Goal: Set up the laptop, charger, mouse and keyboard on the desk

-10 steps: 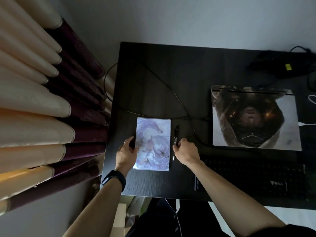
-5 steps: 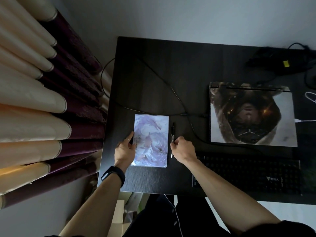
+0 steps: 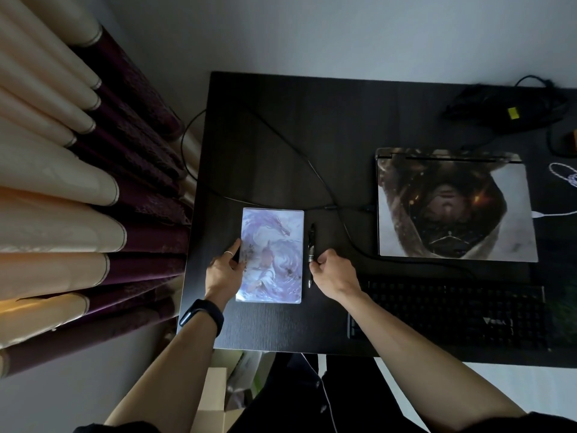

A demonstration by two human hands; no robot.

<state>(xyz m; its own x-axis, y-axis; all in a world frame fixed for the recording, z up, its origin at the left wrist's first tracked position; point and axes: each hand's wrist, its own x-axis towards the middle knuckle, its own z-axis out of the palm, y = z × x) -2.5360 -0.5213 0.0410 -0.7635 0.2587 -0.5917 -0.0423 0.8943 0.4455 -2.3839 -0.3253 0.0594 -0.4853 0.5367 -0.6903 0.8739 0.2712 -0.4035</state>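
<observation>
A closed laptop (image 3: 454,207) with a picture on its lid lies at the right of the dark desk (image 3: 281,126). A black keyboard (image 3: 452,314) sits in front of it. The black charger brick (image 3: 499,112) with a yellow label lies at the far right back, and its cable (image 3: 312,170) crosses the desk to the laptop's left side. My left hand (image 3: 223,271) rests with straight fingers on the left edge of a pale notebook (image 3: 271,254). My right hand (image 3: 332,271) pinches a black pen (image 3: 310,248) beside the notebook. No mouse shows.
Cream and purple curtains (image 3: 78,198) hang along the left of the desk. A white cable (image 3: 562,179) lies right of the laptop. Cardboard boxes (image 3: 218,392) stand under the desk's front edge. The desk's back left holds only the cable.
Both hands stay at the notebook and pen. The pen and notebook lie as before; only the camera has shifted slightly.
</observation>
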